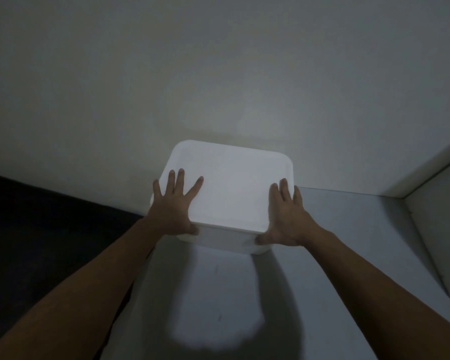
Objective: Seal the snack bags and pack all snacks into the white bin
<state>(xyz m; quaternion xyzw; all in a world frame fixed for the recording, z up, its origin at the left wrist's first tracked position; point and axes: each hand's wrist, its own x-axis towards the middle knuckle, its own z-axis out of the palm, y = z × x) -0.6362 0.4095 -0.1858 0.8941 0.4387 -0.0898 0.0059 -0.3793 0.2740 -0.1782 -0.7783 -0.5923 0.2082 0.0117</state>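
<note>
The white bin (231, 188) stands on a pale surface against the wall, with a flat white lid covering its top. My left hand (173, 206) lies on the lid's near left corner, fingers spread on top and thumb hooked over the front edge. My right hand (286, 216) rests on the near right corner, fingers together on the lid, thumb pressed on the front wall below the rim. Both hands grip the bin from its near corners. No snacks or snack bags are visible; the bin's inside is hidden by the lid.
The pale shelf or tabletop (218, 294) runs from the bin toward me, dimly lit. A dark area (37, 229) lies to the left of its edge. A white panel or ledge (431, 193) closes the right side. The plain wall (218, 74) stands directly behind the bin.
</note>
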